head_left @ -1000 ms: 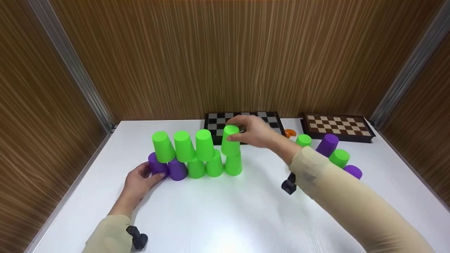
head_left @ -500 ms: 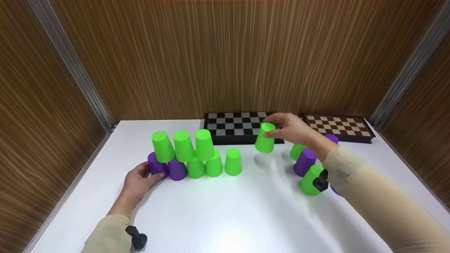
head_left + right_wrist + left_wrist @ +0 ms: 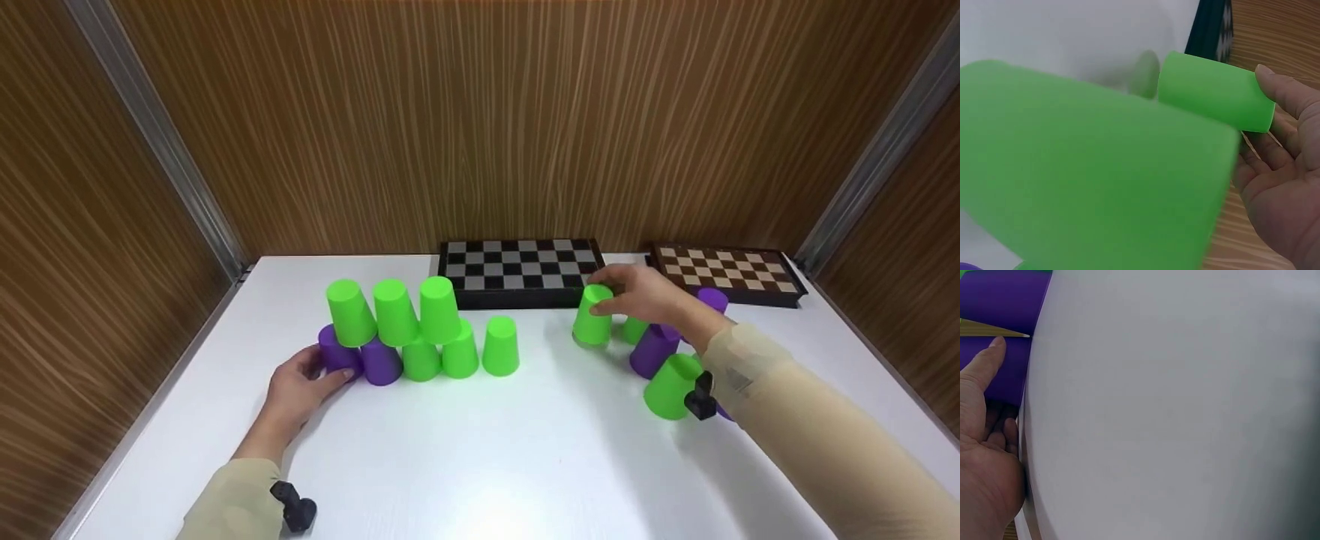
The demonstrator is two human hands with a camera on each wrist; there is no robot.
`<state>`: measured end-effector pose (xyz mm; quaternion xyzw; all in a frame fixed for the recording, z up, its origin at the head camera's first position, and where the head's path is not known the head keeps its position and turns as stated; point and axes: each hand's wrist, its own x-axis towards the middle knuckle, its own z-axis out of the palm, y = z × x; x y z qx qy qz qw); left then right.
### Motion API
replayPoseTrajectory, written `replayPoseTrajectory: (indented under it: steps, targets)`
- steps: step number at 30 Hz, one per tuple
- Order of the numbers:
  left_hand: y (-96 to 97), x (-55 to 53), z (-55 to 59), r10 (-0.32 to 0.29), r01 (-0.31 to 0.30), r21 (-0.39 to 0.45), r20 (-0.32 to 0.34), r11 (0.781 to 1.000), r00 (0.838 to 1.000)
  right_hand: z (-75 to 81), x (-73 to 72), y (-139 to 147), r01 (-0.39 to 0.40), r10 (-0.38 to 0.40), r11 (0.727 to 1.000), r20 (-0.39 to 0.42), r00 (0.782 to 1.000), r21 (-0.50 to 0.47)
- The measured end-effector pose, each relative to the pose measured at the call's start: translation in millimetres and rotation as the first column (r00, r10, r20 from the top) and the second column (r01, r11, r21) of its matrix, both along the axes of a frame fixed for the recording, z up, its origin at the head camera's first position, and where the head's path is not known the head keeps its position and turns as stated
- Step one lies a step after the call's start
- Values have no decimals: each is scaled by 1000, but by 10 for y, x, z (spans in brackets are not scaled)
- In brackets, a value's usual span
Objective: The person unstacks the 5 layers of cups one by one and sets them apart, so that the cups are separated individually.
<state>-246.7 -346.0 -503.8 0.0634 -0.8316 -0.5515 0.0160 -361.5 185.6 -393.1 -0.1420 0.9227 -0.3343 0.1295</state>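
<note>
My left hand (image 3: 294,390) holds the leftmost purple cup (image 3: 337,354) of an upside-down bottom row; its thumb lies along the cup wall in the left wrist view. Beside it stand another purple cup (image 3: 382,364) and three green ones. Three green cups (image 3: 395,313) form an upper layer on the left part of that row, while the rightmost green cup (image 3: 501,346) has nothing on top. To the right, my right hand (image 3: 643,292) pinches an inverted green cup (image 3: 592,319) by its upper end, just above the table in the right wrist view.
Close to the right forearm stand more upturned cups, among them a purple cup (image 3: 655,352) and a green cup (image 3: 670,390), partly hidden by the sleeve. Two checkered boards, one black and grey (image 3: 517,298) and one brown (image 3: 727,274), lie at the table's back edge.
The right hand has lifted the green cup off the rightmost bottom-row cup and carried it right, then lowered it close to the table. The left hand has stayed in place.
</note>
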Motion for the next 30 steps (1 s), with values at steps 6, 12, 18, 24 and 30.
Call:
replayPoseTrajectory:
  steps: [6,12,18,24,30]
  targets:
    - [6,0,6,-3,3,-4,-6,1000,1000,-74,-16,2,-4,5,999,-4,1000,38]
    - [4,-2,4,-13,13,-9,0,1000,1000,-100,-24,-10,-14,14,999,-14,1000,44]
    - [4,-2,5,-10,10,-10,-1,1000,1000,-110,-24,-21,-24,26,998,-30,999,50]
    - [8,4,9,-7,7,5,-2,1000,1000,-132,-33,-23,-23,24,999,-38,999,40]
    - [5,7,10,-2,2,1,10,1000,1000,-145,-54,-22,-25,26,999,-27,999,40]
